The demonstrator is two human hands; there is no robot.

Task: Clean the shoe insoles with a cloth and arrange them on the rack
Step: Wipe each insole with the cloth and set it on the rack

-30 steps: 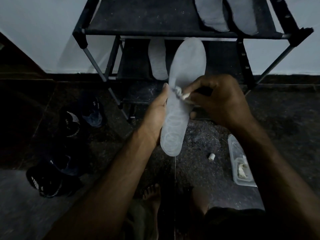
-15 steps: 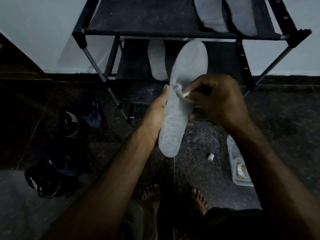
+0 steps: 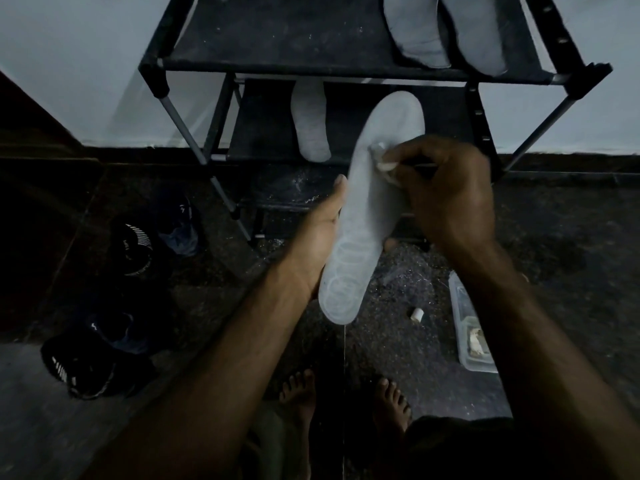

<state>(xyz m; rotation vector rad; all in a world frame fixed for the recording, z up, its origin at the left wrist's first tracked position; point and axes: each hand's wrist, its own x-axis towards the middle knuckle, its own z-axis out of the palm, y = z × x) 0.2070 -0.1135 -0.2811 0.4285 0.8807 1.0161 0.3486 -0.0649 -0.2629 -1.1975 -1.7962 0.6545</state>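
Left hand [image 3: 320, 233] grips the pale insole [image 3: 367, 209] from behind, thumb along its left edge, held in the air in front of the rack [image 3: 332, 69]. Right hand [image 3: 446, 192] pinches a small cloth wad [image 3: 381, 157] against the insole's upper half. Three more insoles lie on rack shelves.

Insole [image 3: 367, 209] between hands, cloth [image 3: 381, 157] against it

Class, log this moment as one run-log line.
left hand: holds insole | right hand: rubs cloth on it | rack: three insoles placed
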